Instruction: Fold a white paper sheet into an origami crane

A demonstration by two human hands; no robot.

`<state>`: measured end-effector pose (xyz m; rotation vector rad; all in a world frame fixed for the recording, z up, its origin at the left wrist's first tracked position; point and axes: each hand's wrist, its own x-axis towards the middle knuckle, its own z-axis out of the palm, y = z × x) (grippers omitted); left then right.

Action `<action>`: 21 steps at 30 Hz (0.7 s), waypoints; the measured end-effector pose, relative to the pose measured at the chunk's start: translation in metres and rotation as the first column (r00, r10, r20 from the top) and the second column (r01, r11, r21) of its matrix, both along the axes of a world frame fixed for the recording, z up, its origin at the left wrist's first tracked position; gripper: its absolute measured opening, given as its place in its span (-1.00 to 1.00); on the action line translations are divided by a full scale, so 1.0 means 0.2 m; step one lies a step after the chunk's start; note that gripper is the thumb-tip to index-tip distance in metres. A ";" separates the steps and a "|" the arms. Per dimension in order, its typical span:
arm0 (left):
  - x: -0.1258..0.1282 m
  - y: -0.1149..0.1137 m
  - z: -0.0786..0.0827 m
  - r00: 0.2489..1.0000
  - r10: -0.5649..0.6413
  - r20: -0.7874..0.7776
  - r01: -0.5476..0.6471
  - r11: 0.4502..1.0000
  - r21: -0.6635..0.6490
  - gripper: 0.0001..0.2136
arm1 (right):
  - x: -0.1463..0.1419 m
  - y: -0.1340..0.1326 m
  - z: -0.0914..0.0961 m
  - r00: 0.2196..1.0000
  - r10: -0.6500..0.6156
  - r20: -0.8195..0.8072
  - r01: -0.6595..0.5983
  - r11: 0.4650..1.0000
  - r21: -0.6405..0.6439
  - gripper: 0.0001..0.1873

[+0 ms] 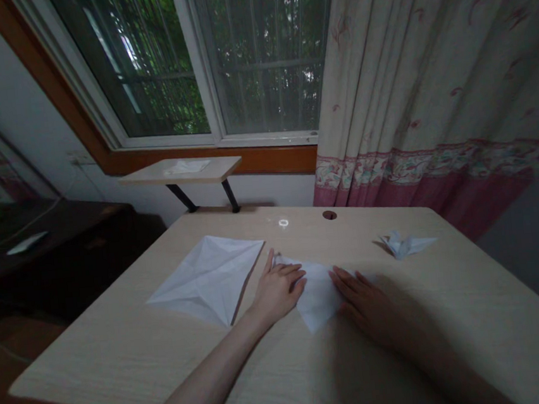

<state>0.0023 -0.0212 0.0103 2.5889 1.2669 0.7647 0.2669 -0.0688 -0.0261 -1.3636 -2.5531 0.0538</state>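
A folded piece of white paper [316, 293] lies on the desk between my two hands, one corner pointing toward me. Flat on its left side rests my left hand [283, 284], fingers stretched out and thumb apart. My right hand [362, 298] presses on the paper's right edge with its fingers extended; part of that edge is hidden beneath it. Left of my left hand, a larger creased sheet of white paper [207, 278] is spread out. A folded paper crane [404, 244] stands on the desk beyond my right hand.
The pale wooden desk [120, 331] carries a small raised shelf [152, 174] at the back left, with white paper [187, 166] on it. A round cable hole [329, 215] sits near the back edge. Behind are a window and a long curtain [390, 171].
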 end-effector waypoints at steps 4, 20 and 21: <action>0.00 -0.01 0.02 0.996 -0.061 0.058 0.061 0.998 -0.003 -0.79 | 0.01 0.01 0.00 0.999 -0.039 0.001 0.039 0.999 -0.029 -0.42; -0.07 0.11 -0.07 0.916 0.155 0.370 -0.175 0.984 0.021 -0.52 | 0.06 0.05 -0.04 0.987 -0.162 0.000 0.162 0.987 -0.002 -0.50; -0.07 0.12 -0.08 0.899 0.197 0.392 -0.210 0.978 -0.009 -0.53 | 0.07 0.05 -0.03 0.986 -0.166 -0.010 0.165 0.986 -0.015 -0.51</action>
